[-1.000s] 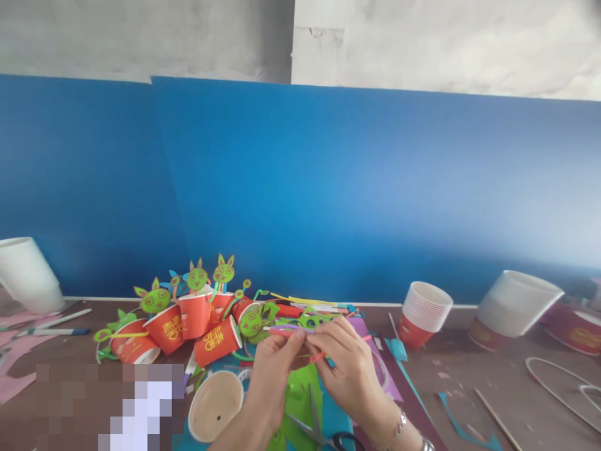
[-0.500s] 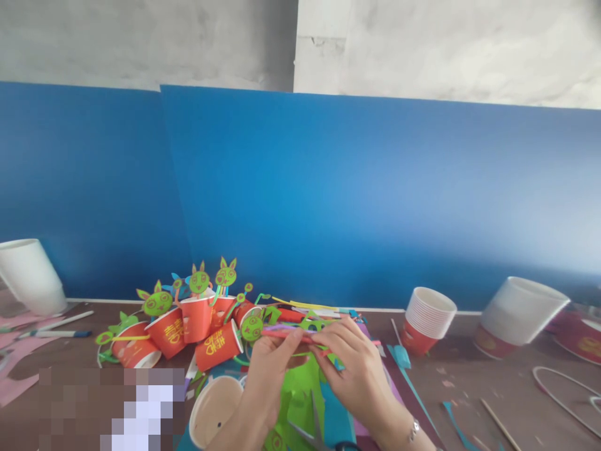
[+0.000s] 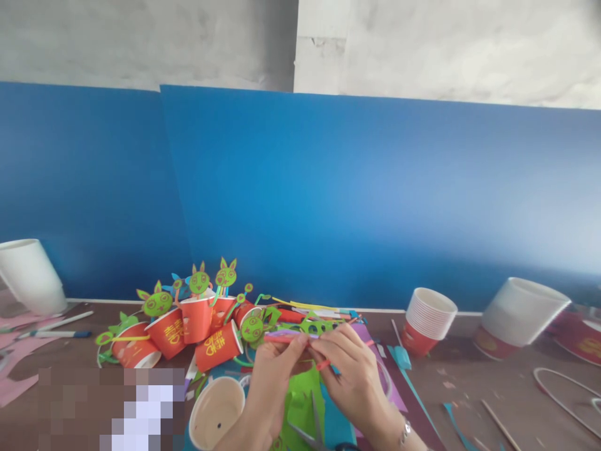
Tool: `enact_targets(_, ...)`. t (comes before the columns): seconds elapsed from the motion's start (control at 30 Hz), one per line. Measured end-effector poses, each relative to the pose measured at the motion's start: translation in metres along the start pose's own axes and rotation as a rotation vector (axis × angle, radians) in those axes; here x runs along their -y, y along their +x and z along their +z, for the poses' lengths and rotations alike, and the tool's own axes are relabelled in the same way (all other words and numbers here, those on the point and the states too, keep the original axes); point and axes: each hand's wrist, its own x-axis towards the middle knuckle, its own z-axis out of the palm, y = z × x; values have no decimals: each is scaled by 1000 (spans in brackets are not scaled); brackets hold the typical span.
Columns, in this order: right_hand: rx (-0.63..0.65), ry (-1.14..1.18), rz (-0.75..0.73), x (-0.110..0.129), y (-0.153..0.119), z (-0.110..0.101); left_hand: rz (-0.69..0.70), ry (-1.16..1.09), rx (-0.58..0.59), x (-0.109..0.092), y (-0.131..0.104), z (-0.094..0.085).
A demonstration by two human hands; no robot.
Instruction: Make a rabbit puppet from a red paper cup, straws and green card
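Note:
Thin red and purple strips (image 3: 282, 337) stretch between my two hands above the cluttered table. My left hand (image 3: 278, 366) pinches them with the thumb on top. On the right, my right hand (image 3: 350, 363) has its fingertips closed on their other end, close to my left thumb; a red piece pokes out below its fingers. Beneath the hands lie green paper (image 3: 305, 404) and grey scissors (image 3: 313, 429), partly cut off by the lower edge. An open paper cup (image 3: 216, 410) stands beside my left forearm.
Red cups (image 3: 197, 319) with green paper animal faces crowd the left of centre. Stacked cups (image 3: 429, 316) stand right of centre, with larger white stacks (image 3: 519, 313) farther right and at far left (image 3: 32, 275). A blue partition (image 3: 328, 200) rises behind.
My right hand has shifted slightly left and down, its fingers nearer my left thumb. The strips have tilted a little, and more purple paper shows beside my right wrist.

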Motion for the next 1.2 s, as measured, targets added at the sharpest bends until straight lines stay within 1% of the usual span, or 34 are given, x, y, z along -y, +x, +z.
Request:
enact_targets(0.1, -6, 10, 4, 0, -2, 2, -17, -23, 14, 0, -1, 3)
enact_targets(0.2, 31, 24, 27, 0, 1, -2, -33, -14, 5, -2, 1, 1)
enact_targets(0.23, 46, 24, 60, -2, 3, -4, -31, -4, -3, -5, 3, -2)
enact_targets(0.3, 64, 6, 176, -10, 6, -9, -15, 14, -24, -11, 7, -9)
enact_targets(0.37, 83, -42, 325, -25, 6, -11, 7, 15, -75, -20, 12, -18)
enact_targets(0.4, 113, -78, 369, -35, 5, -10, 32, 5, -112, -25, 13, -22)
enact_targets(0.47, 205, -186, 405, -58, 3, -3, 96, -6, -188, -34, 13, -28)
enact_targets(0.5, 281, -246, 397, -69, 2, 2, 127, 12, -219, -39, 12, -29)
enact_targets(0.57, 350, -267, 387, -88, 3, 15, 171, 114, -264, -50, 6, -29)
enact_targets(0.6, 385, -276, 378, -96, 4, 20, 190, 209, -273, -56, 2, -28)
enact_targets(0.67, 436, -314, 381, -107, 9, 31, 207, 360, -264, -66, -7, -24)
enact_targets(0.73, 478, -363, 387, -112, 15, 38, 280, 470, -268, -75, -13, -21)
enact_targets(0.77, 495, -387, 390, -114, 18, 41, 295, 512, -258, -77, -15, -20)
enact_targets(0.87, 530, -456, 408, -114, 24, 49, 359, 542, -282, -78, -15, -18)
enact_targets(0.97, 596, -491, 430, -111, 29, 62, 383, 495, -284, -71, -10, -18)
enact_targets(1.07, 695, -493, 424, -105, 37, 79, 290, 442, -274, -61, -6, -18)
enact_targets(1.13, 734, -501, 430, -103, 41, 89, 189, 390, -245, -56, -5, -18)
enact_targets(1.2, 757, -499, 446, -102, 43, 95, 119, 323, -228, -54, -3, -18)
